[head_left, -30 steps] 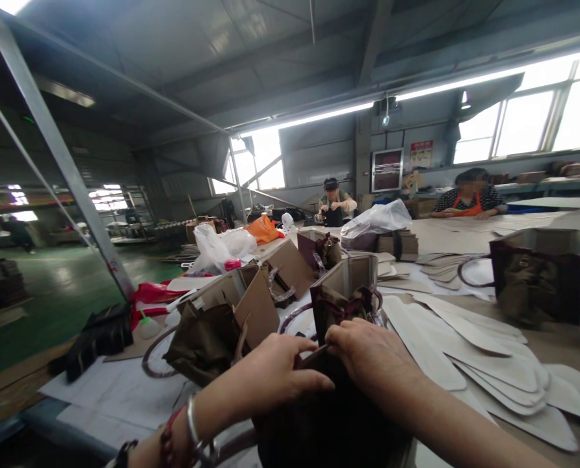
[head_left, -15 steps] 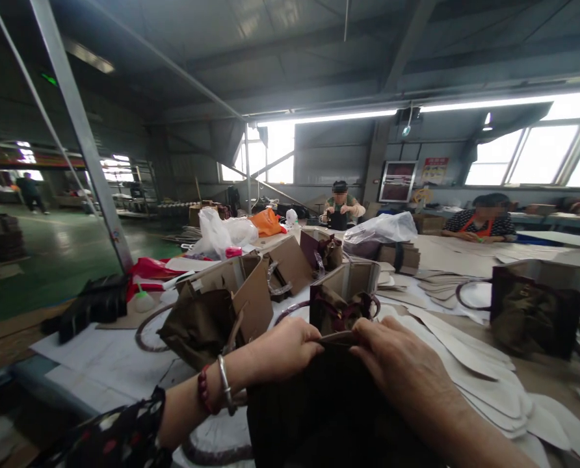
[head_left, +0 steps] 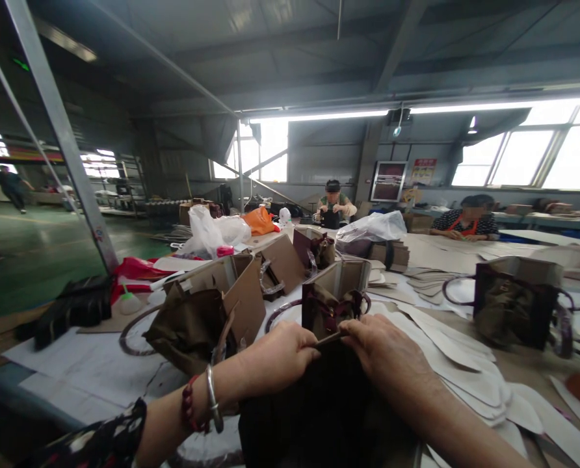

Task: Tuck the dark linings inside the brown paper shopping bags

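A dark handbag body [head_left: 314, 416] stands upright close in front of me, its lower part in deep shadow. My left hand [head_left: 285, 354] pinches the bag's top edge between thumb and fingers. Close beside it, my right hand [head_left: 385, 354] grips the same edge, with a short strip of brown rim showing between the two. Just beyond them sits an open handbag with maroon trim [head_left: 333, 299]. To the left, a brown handbag [head_left: 192, 331] with a looped handle leans over on the table.
White cut panels [head_left: 446, 364] lie fanned out at the right. Farther right stands another handbag [head_left: 514, 302]. White plastic bags [head_left: 202, 234] and an orange bag [head_left: 261, 221] are heaped farther back. Two co-workers sit across the table; a person [head_left: 12, 188] walks at far left.
My view has turned slightly right, so the scene sits farther left. My hands have come a little closer together on the bag's edge. The distant person at left has moved.
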`<act>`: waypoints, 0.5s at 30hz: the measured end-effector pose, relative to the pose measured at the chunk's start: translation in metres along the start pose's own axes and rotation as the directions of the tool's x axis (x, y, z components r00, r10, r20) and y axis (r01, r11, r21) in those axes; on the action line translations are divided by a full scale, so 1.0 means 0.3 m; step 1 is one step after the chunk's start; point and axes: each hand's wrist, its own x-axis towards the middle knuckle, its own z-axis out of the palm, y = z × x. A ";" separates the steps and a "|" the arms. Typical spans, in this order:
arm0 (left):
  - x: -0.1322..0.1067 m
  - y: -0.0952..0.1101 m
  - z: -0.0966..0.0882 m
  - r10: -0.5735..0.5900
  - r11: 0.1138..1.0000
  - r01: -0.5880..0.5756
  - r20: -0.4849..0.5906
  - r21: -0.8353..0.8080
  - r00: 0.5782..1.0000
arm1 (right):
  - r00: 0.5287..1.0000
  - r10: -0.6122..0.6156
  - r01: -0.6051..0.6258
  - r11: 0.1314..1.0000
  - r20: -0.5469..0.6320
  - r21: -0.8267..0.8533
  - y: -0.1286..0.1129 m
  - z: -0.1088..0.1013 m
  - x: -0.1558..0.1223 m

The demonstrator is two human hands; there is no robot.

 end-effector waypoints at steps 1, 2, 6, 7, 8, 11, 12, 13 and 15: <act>0.000 0.004 0.001 -0.011 1.000 0.011 0.007 -0.003 1.000 | 1.000 0.002 -0.002 1.000 -0.003 -0.004 -0.001 -0.002 0.000; -0.001 0.008 0.002 -0.019 1.000 0.019 0.010 -0.001 1.000 | 1.000 0.004 -0.004 1.000 -0.006 -0.008 -0.003 -0.004 0.001; -0.012 0.022 0.005 -0.016 1.000 0.016 0.019 0.011 1.000 | 1.000 0.016 -0.016 1.000 -0.007 -0.009 -0.004 -0.007 0.003; -0.015 0.024 0.003 -0.019 1.000 0.019 0.020 0.016 1.000 | 1.000 0.019 -0.019 1.000 -0.007 -0.006 -0.003 -0.006 0.004; -0.017 0.027 0.000 -0.025 0.999 0.024 0.025 0.024 0.999 | 1.000 0.021 -0.021 1.000 -0.009 -0.003 -0.001 -0.004 0.004; -0.002 0.028 -0.014 -0.039 0.998 0.035 0.076 0.059 0.996 | 1.000 0.025 -0.025 1.000 -0.017 -0.005 0.005 0.002 0.005; 0.010 0.026 -0.017 -0.031 0.998 0.025 0.099 0.063 0.995 | 1.000 0.027 -0.028 1.000 -0.015 -0.014 0.007 0.004 0.006; 0.027 0.024 -0.018 -0.010 0.998 0.004 0.115 0.056 0.993 | 1.000 0.029 -0.029 0.999 -0.013 -0.021 0.008 0.005 0.007; 0.067 0.019 -0.013 0.070 0.997 -0.073 0.121 0.025 0.990 | 0.999 0.031 -0.031 0.999 -0.012 -0.028 0.009 0.007 0.011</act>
